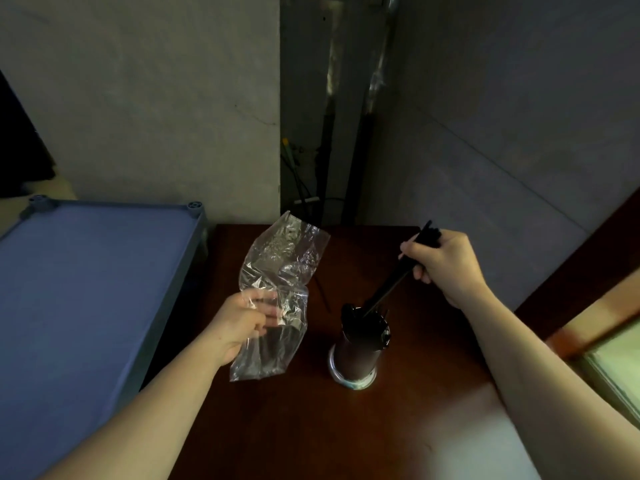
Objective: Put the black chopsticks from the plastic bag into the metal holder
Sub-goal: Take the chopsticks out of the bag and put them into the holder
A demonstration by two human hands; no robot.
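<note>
On dark wood table [415,427], R hand [446,265] fingers curled round black chopsticks [391,285], tips already inside metal holder [360,348], just need dropping; L hand [242,323] pinches plastic bag [277,271], looks empty

No readable text, plastic bag [277,292] print (blurred)

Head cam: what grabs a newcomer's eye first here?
The right hand, right of centre, grips a bundle of black chopsticks slanting down into the metal holder standing on the dark wooden table. Left of it, the left hand holds a crumpled clear plastic bag above the table's edge.
</note>
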